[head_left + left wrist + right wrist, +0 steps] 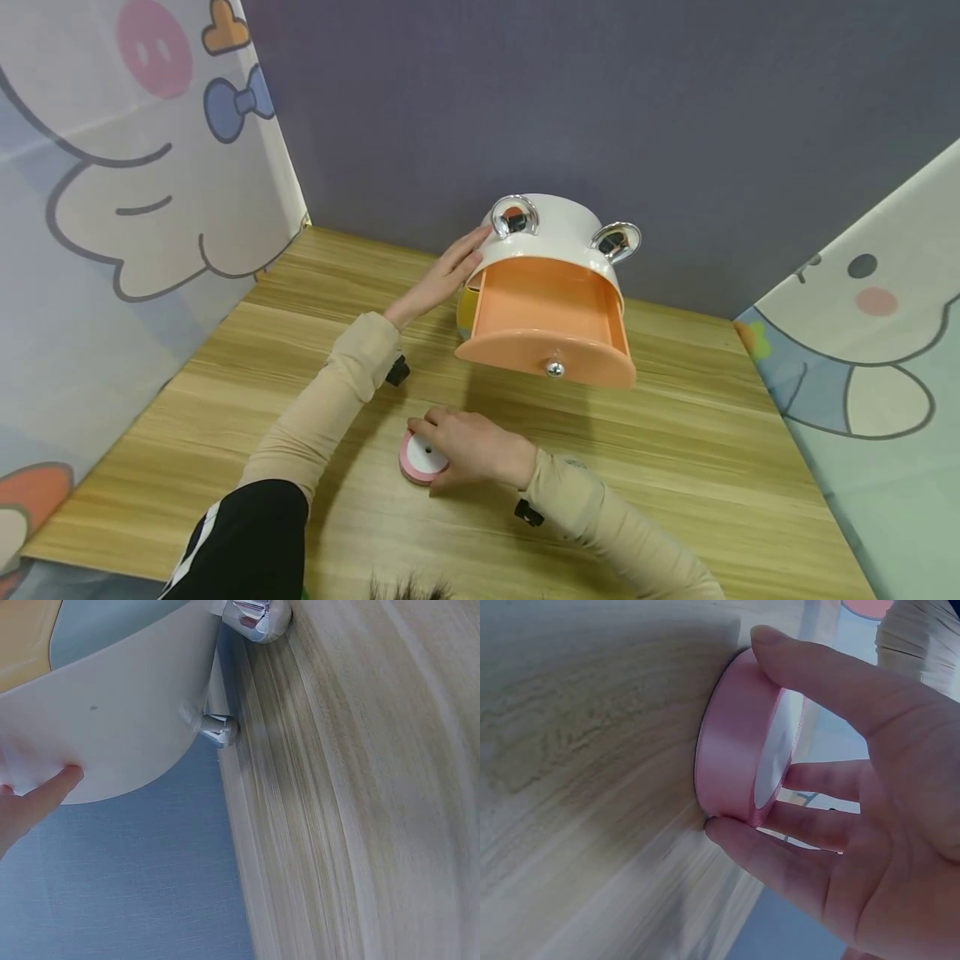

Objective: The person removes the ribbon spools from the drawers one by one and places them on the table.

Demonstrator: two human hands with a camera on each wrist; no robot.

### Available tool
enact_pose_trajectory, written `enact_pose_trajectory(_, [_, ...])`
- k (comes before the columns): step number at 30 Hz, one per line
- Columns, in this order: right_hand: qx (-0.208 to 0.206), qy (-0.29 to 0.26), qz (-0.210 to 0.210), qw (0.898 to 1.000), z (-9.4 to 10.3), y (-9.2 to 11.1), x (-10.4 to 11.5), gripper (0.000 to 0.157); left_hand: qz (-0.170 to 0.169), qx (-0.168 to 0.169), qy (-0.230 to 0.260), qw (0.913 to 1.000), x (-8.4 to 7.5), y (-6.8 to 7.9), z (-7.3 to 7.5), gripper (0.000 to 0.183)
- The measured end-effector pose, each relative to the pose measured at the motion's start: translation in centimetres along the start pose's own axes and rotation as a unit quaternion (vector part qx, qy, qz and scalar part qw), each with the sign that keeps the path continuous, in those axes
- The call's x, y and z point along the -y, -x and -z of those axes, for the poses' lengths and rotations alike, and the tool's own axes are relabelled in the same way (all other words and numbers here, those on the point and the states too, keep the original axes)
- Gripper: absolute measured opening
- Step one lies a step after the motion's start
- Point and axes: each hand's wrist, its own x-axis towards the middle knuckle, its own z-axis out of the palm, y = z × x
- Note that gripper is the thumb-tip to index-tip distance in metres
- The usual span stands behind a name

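A roll of pink ribbon with a white centre lies flat on the wooden table. My right hand holds it by the rim, thumb on one side and fingers on the other, as the right wrist view shows. Farther back is a white box with two shiny eye-like knobs and an orange drawer pulled out. My left hand rests against the box's left side with fingers extended; in the left wrist view a fingertip touches the white wall, and most of that hand is out of frame.
The drawer's front carries a round silver knob and juts out over the table. Behind the box rises a grey wall panel. Cartoon-printed panels flank the table on the left and right.
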Motion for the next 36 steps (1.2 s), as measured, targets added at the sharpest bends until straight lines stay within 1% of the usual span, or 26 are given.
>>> enact_pose_trajectory(2, [-0.001, 0.004, -0.003, 1.000, -0.1, 0.0, 0.0, 0.086, -0.003, -0.005, -0.004, 1.0000, 1.0, -0.4, -0.1, 0.052])
enact_pose_trajectory(8, [-0.010, 0.021, -0.001, 1.000, -0.3, 0.2, 0.0, 0.087, -0.006, -0.009, -0.005, 0.9999, 1.1, -0.4, -0.2, 0.053])
enact_pose_trajectory(11, [-0.008, 0.008, -0.001, 1.000, -0.2, 0.4, -0.1, 0.087, -0.007, -0.008, -0.004, 0.9999, 1.2, -0.4, -0.2, 0.055])
enact_pose_trajectory(16, [-0.020, -0.035, -0.018, 0.999, 0.6, 1.6, -0.8, 0.083, -0.005, -0.011, -0.007, 0.9999, 1.4, -0.5, -0.2, 0.057])
enact_pose_trajectory(20, [-0.063, -0.073, -0.023, 0.995, 1.4, 3.4, -1.6, 0.078, -0.003, -0.013, -0.007, 0.9999, 1.5, -0.6, -0.2, 0.060])
enact_pose_trajectory(22, [-0.095, -0.114, -0.015, 0.989, 1.6, 4.5, -2.1, 0.073, -0.003, -0.011, -0.005, 0.9999, 1.5, -0.6, -0.1, 0.061])
enact_pose_trajectory(23, [-0.110, -0.149, -0.012, 0.983, 1.7, 5.0, -2.4, 0.070, -0.003, -0.010, -0.006, 0.9999, 1.5, -0.7, -0.1, 0.061])
enact_pose_trajectory(24, [-0.120, -0.191, -0.010, 0.974, 1.7, 5.5, -2.6, 0.065, -0.002, -0.009, -0.006, 0.9999, 1.5, -0.7, -0.1, 0.060])
enact_pose_trajectory(25, [-0.128, -0.235, -0.009, 0.963, 1.6, 6.0, -2.9, 0.060, -0.002, -0.010, -0.007, 0.9999, 1.5, -0.8, -0.1, 0.058])
enact_pose_trajectory(26, [-0.134, -0.283, -0.014, 0.950, 1.6, 6.5, -3.0, 0.054, -0.001, -0.010, -0.007, 0.9999, 1.5, -0.8, -0.1, 0.057])
enact_pose_trajectory(27, [-0.136, -0.334, -0.018, 0.933, 1.4, 6.9, -3.2, 0.049, 0.000, -0.011, -0.007, 0.9999, 1.5, -0.8, -0.1, 0.055])
enact_pose_trajectory(28, [-0.133, -0.393, -0.027, 0.909, 1.2, 7.3, -3.4, 0.045, 0.002, -0.012, -0.006, 0.9999, 1.4, -0.7, -0.1, 0.053])
enact_pose_trajectory(29, [-0.131, -0.452, -0.038, 0.882, 1.1, 7.7, -3.5, 0.042, 0.004, -0.012, -0.006, 0.9999, 1.4, -0.7, -0.1, 0.052])
enact_pose_trajectory(30, [-0.128, -0.508, -0.050, 0.850, 0.9, 8.1, -3.6, 0.041, 0.007, -0.012, -0.004, 0.9999, 1.3, -0.6, -0.1, 0.052])
enact_pose_trajectory(31, [-0.127, -0.561, -0.060, 0.816, 0.7, 8.5, -3.7, 0.040, 0.009, -0.011, -0.003, 0.9999, 1.2, -0.6, -0.1, 0.052])
enact_pose_trajectory(32, [-0.126, -0.612, -0.067, 0.778, 0.6, 8.9, -3.9, 0.039, 0.012, -0.009, -0.002, 0.9999, 1.0, -0.6, -0.1, 0.052])
enact_pose_trajectory(34, [-0.131, -0.703, -0.064, 0.696, 0.6, 9.7, -4.1, 0.035, 0.017, -0.005, -0.002, 0.9998, 0.8, -0.5, -0.1, 0.052])
enact_pose_trajectory(35, [-0.137, -0.734, -0.055, 0.662, 0.6, 10.0, -4.2, 0.032, 0.019, -0.003, -0.002, 0.9998, 0.6, -0.5, -0.1, 0.052])
enact_pose_trajectory(36, [-0.142, -0.761, -0.045, 0.631, 0.8, 10.2, -4.4, 0.030, 0.021, -0.002, -0.002, 0.9998, 0.5, -0.5, 0.0, 0.053])
